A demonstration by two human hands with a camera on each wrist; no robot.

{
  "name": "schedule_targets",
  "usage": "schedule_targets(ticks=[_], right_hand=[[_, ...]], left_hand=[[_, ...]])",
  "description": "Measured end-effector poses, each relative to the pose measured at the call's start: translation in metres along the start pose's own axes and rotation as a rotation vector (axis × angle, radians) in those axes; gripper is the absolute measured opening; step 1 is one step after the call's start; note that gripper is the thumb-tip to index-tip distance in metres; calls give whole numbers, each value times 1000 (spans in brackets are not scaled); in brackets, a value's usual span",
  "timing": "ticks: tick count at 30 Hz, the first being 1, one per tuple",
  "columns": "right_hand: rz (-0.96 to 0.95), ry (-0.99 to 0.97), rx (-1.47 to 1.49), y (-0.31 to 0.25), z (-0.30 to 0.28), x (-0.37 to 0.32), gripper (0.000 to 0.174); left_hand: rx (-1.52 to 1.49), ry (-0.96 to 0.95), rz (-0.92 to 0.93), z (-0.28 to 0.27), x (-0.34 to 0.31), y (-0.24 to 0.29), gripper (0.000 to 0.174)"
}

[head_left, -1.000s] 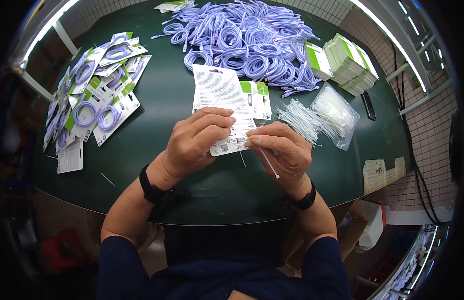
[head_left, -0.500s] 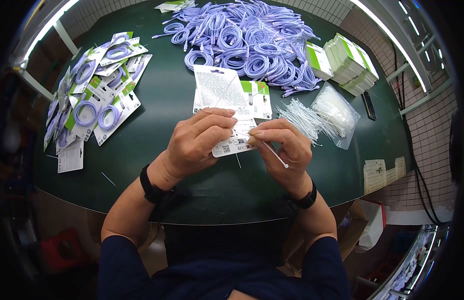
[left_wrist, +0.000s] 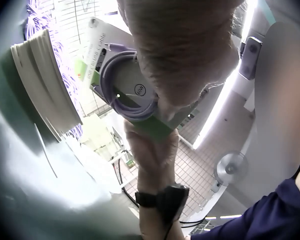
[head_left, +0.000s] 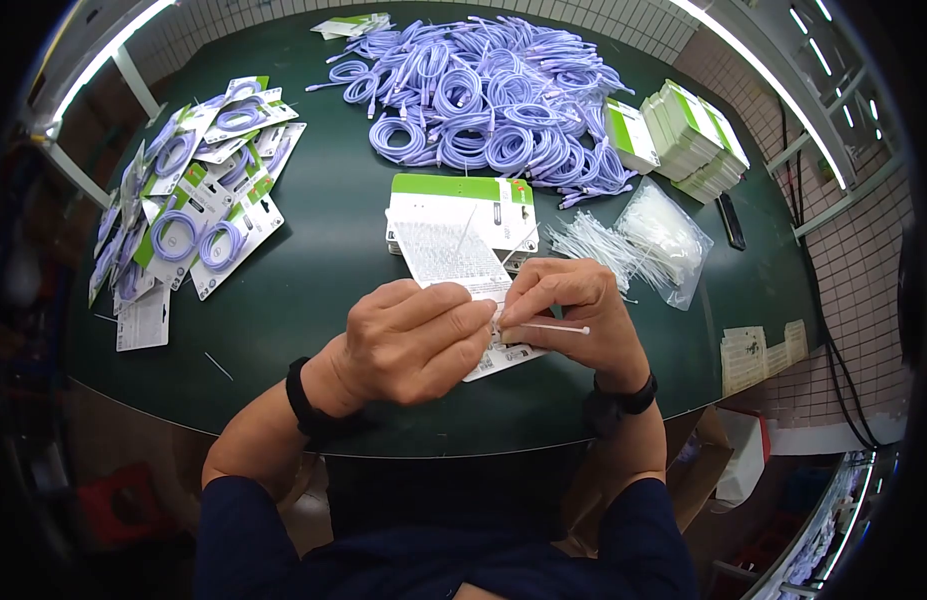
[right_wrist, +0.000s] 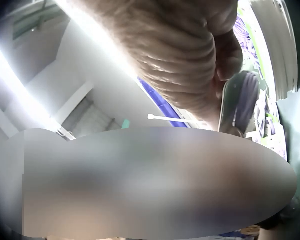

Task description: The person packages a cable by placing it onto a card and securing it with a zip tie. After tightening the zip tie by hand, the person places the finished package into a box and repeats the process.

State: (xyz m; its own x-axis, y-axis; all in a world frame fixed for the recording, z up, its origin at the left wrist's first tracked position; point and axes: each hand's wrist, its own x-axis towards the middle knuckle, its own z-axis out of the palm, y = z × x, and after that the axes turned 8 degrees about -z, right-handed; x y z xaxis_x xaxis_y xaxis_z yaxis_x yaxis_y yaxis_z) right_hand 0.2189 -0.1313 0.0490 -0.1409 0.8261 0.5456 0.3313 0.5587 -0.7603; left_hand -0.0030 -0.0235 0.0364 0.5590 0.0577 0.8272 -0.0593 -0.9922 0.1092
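In the head view the left hand [head_left: 418,342] grips a printed card [head_left: 445,255], its text side facing up. At the card's lower part, the right hand [head_left: 573,315] pinches a white cable tie [head_left: 555,327] whose headed end points right. The two hands' fingertips nearly meet over the card. The left wrist view shows the card's other side, with a coiled purple cable [left_wrist: 110,82] against it. Thin tie ends show near the card's upper part. The tie's head [right_wrist: 151,116] also shows in the right wrist view. Behind the card lies a stack of cards [head_left: 463,190].
Coiled purple cables [head_left: 503,100] are heaped at the back. Carded cables [head_left: 175,232] are piled left. Stacked cards [head_left: 683,130], loose ties [head_left: 595,243], a plastic bag of ties [head_left: 668,235] and a black object [head_left: 730,221] are at right. A loose tie [head_left: 219,366] lies front left.
Both hands and the card have moved down, toward the person, uncovering more of the card stack. The cable tie's headed end has swung from pointing down-right to pointing right.
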Motion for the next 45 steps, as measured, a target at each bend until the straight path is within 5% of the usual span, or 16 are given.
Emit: schedule_targets(ticks=[4, 8, 10, 13, 15, 17, 19, 22, 26, 45], right_hand=[[156, -133, 201, -7, -10, 1, 16], [209, -67, 486, 5, -4, -9, 19], [346, 130, 582, 2, 3, -6, 22], [352, 376, 599, 5, 5, -5, 25], [233, 672, 532, 11, 7, -4, 28], [74, 593, 264, 15, 11, -4, 27], [-238, 443, -276, 13, 16, -2, 27], [-469, 205, -676, 14, 31, 7, 32], [-516, 159, -832, 21, 46, 6, 37], [-493, 315, -719, 22, 39, 4, 27]], left_hand=[[-95, -25, 14, -6, 13, 10, 16], [-356, -28, -140, 11, 7, 10, 9], [-449, -25, -215, 14, 4, 12, 8], [-682, -89, -757, 3, 4, 15, 12], [-799, -10, -847, 9, 3, 7, 14], [-1056, 141, -1014, 17, 1, -4, 19], [-1065, 145, -1035, 18, -3, -13, 19], [-1100, 127, -1082, 20, -7, -18, 21], [-1038, 109, -1077, 25, -9, -17, 20], [-1175, -75, -1052, 22, -7, -18, 32]])
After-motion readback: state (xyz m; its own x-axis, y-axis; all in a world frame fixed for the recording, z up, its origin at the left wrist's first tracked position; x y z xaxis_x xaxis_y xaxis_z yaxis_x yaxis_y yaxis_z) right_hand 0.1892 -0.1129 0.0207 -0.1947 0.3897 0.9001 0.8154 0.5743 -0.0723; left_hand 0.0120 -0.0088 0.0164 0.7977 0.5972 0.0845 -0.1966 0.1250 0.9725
